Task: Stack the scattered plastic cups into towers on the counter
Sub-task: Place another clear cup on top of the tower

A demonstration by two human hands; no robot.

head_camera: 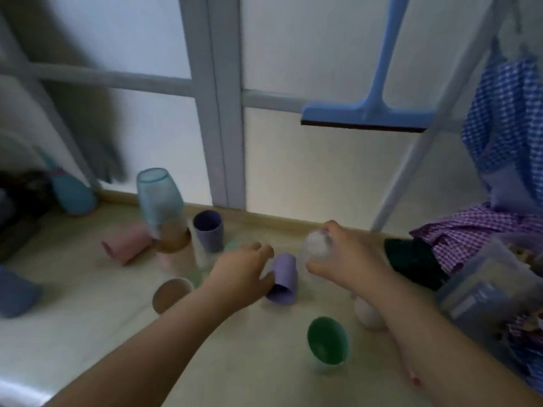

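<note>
Home utility corner, hanging squeegee [364, 111], checked laundry [505, 118], frosted sliding door [214, 113]

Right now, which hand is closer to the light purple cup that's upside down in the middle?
The left hand. It is right against the light purple cup, fingers on its left side. The right hand is just to the cup's right, holding a clear cup.

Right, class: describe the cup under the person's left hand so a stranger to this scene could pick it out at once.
Start at the pale counter below the window frame and find the two bare hands near its middle. The lilac cup lies on its side against the left hand, open end facing the camera. The nearby purple cup is darker and stands upright behind it.
</note>
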